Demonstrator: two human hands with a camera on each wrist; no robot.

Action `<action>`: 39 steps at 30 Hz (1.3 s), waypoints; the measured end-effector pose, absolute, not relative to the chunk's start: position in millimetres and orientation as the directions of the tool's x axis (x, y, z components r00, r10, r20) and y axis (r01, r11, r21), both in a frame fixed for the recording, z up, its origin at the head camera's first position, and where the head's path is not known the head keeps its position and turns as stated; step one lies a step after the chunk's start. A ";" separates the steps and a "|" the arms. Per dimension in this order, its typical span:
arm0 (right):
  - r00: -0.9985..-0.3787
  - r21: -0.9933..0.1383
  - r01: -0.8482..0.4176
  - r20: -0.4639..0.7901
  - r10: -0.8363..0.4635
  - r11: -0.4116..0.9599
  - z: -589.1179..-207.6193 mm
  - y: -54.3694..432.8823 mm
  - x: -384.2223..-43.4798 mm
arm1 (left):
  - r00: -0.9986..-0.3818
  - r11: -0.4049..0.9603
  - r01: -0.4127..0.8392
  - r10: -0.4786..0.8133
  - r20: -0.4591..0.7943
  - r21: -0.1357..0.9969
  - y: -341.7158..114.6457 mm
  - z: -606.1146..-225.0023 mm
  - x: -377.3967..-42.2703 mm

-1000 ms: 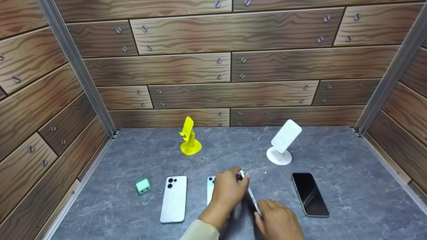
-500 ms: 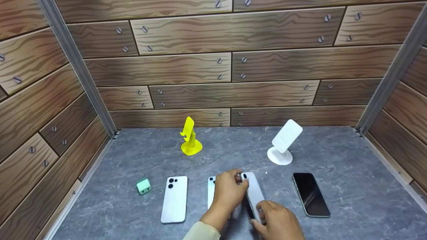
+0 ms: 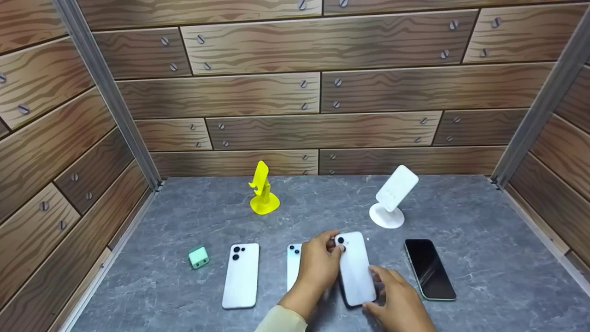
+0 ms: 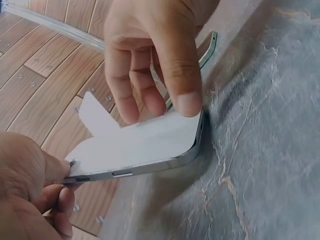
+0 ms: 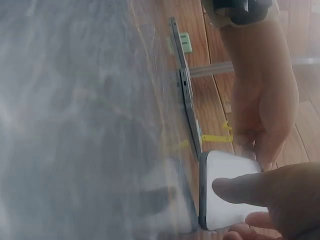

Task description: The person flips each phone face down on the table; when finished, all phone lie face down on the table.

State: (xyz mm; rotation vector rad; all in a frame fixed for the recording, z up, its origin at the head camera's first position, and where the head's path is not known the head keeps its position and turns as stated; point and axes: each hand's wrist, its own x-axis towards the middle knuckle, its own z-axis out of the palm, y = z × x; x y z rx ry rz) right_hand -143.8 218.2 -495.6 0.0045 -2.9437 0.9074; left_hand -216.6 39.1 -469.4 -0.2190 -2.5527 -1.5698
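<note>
A white smartphone [image 3: 357, 272] is held back-up, its camera end pointing away from me, its lower end just over the tabletop. My left hand [image 3: 318, 265] pinches its upper left corner beside the lenses. At the lower end, my right hand [image 3: 401, 299] has its thumb at the corner and its fingers along the right edge. The left wrist view shows the right thumb [image 4: 187, 102] by that corner, with the phone's side edge [image 4: 122, 172] facing the camera. Under my left wrist, a pale blue phone [image 3: 293, 263] is partly hidden.
Left of my hands lie another white phone [image 3: 241, 276] and a mint-green charger block [image 3: 198, 257]. A phone with a black screen [image 3: 429, 269] lies on the right. Behind stand a yellow phone stand [image 3: 262, 198] and a white phone stand [image 3: 394, 191], before wood-patterned walls [image 3: 258, 97].
The phone in my hands has rolled from edge-on to back-up, and its white back now faces the head camera. My right hand has shifted a little right; the left has stayed at the corner.
</note>
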 end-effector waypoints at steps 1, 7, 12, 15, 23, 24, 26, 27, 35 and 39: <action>-0.999 -0.568 -0.004 0.034 0.019 0.823 -496.1 219.4 -145.0 | -0.980 0.451 0.195 0.051 0.193 0.871 39.9 -469.9 -216.7; -0.999 -0.550 0.040 -0.047 0.018 0.834 -496.7 223.5 -150.9 | -0.975 0.461 0.218 0.072 0.209 0.860 45.7 -473.3 -216.2; -0.999 -0.541 0.040 -0.052 0.014 0.840 -496.5 223.5 -151.2 | -0.967 0.510 0.252 0.099 0.235 0.823 47.9 -478.1 -215.1; -0.999 -0.538 0.031 -0.036 0.013 0.842 -496.8 224.1 -149.9 | -0.968 0.558 0.249 0.133 0.212 0.791 48.4 -480.5 -214.1; -0.999 -0.516 -0.035 0.016 -0.031 0.856 -499.3 224.7 -147.6 | -0.968 0.668 0.230 0.233 0.095 0.708 49.7 -485.6 -215.8; -0.999 -0.513 -0.039 0.015 -0.037 0.858 -499.1 224.6 -147.5 | -0.967 0.674 0.230 0.240 0.087 0.702 49.5 -486.3 -216.4; -0.999 -0.513 -0.039 0.009 -0.040 0.858 -498.9 224.6 -147.9 | -0.966 0.685 0.224 0.250 0.065 0.693 49.0 -487.1 -217.5; -0.999 -0.515 -0.048 0.020 -0.044 0.856 -499.3 224.8 -147.6 | -0.965 0.690 0.227 0.256 0.061 0.688 49.0 -487.1 -218.0; -0.998 -0.509 -0.029 -0.038 -0.056 0.860 -497.3 226.7 -149.7 | -0.954 0.733 0.266 0.294 0.060 0.626 49.5 -491.5 -220.1; -0.996 -0.504 -0.001 -0.078 -0.046 0.864 -495.2 227.4 -151.2 | -0.956 0.744 0.260 0.289 0.055 0.616 49.5 -494.7 -220.2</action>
